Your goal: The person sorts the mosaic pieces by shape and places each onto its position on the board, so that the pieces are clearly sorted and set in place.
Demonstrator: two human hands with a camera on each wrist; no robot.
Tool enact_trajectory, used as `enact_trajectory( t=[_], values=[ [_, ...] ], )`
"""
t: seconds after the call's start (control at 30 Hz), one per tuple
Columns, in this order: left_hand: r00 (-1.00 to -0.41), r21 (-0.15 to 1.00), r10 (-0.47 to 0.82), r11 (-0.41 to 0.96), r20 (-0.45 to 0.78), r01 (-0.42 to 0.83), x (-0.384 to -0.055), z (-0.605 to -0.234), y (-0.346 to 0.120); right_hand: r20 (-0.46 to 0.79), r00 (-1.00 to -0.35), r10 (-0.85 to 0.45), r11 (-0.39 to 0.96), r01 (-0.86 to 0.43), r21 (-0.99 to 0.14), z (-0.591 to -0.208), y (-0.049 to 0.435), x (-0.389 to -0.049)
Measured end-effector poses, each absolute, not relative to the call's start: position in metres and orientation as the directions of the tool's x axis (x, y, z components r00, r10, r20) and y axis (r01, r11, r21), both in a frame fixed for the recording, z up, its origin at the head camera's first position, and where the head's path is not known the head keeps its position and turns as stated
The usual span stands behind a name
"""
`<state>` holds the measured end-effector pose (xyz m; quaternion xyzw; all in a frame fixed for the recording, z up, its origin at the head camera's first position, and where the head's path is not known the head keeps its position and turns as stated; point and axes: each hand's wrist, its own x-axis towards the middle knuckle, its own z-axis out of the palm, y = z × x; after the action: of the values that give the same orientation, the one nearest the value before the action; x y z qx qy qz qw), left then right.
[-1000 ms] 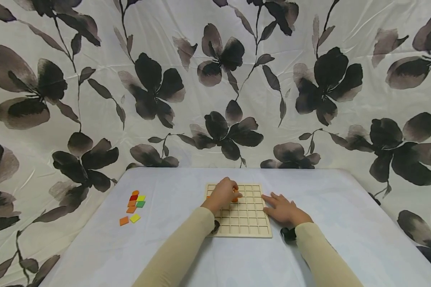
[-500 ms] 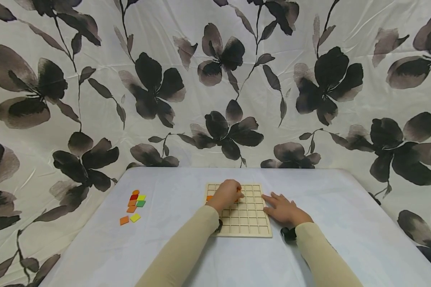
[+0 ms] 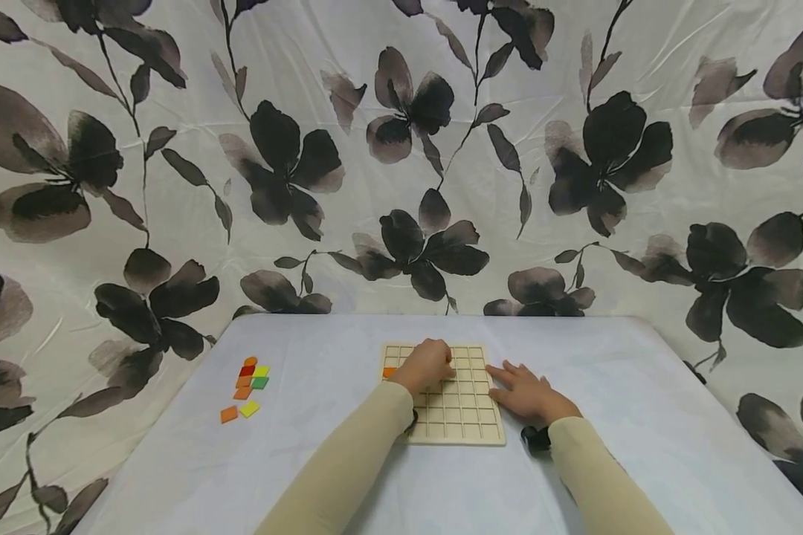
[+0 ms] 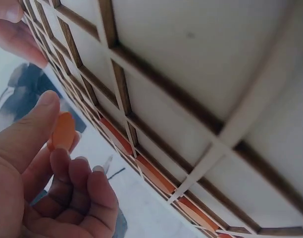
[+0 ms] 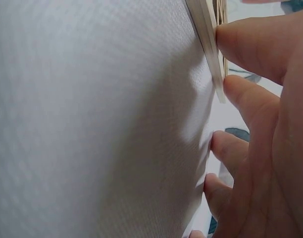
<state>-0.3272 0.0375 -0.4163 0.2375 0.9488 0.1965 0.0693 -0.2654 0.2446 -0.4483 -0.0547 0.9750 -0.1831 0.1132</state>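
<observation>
A wooden grid board [image 3: 458, 432] lies on the table with raised ribs between its square cells. Over its upper half, my left hand [image 3: 426, 367] pinches an orange disc [image 4: 64, 131] between thumb and index finger, the other fingers curled. In the left wrist view, orange pieces [image 4: 155, 173] sit in a row of the board's cells, just beyond the held disc. One orange piece [image 3: 389, 372] shows at the board's left side in the head view; the arm and hand hide others. My right hand [image 3: 530, 392] lies with fingers spread, thumb and index finger touching the board's right edge [image 5: 207, 44].
On the left of the white-covered table [image 3: 140, 475] lies a loose group of small tiles: a red tile [image 3: 247, 371], a green tile [image 3: 259, 383], a yellow tile [image 3: 250, 409], an orange disc [image 3: 250, 361] and several orange squares. Behind the table hangs a floral cloth [image 3: 348, 44].
My left hand has shifted slightly right over the board, uncovering the orange piece at the board's left side. The right hand stays at the edge.
</observation>
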Motion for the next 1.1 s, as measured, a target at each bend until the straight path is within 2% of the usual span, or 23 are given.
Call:
enact_trajectory(
  t=[0.37,0.57,0.8,1.1],
  values=[
    [-0.865,0.439,0.493,0.801,-0.096,0.408,-0.3305,-0.4184,0.0375,-0.198,-0.97,-0.142,0.931,-0.063,-0.359,-0.4483,0.243,-0.2644],
    [-0.846,0.436,0.528,0.781,-0.076,0.447,-0.3316,-0.4201,0.0366,-0.2,-0.971,-0.133,0.934,-0.056,-0.352,-0.4485,0.243,-0.2652],
    [-0.862,0.392,0.489,0.825,-0.134,0.407,-0.3326,-0.4193,0.0397,-0.207,-0.971,-0.122,0.936,-0.043,-0.35,-0.45,0.2431,-0.2662],
    [-0.865,0.299,0.48,0.855,-0.147,0.424,-0.331,-0.4191,0.0401,-0.214,-0.969,-0.12,0.934,-0.037,-0.354,-0.4504,0.2437,-0.268]
  ],
)
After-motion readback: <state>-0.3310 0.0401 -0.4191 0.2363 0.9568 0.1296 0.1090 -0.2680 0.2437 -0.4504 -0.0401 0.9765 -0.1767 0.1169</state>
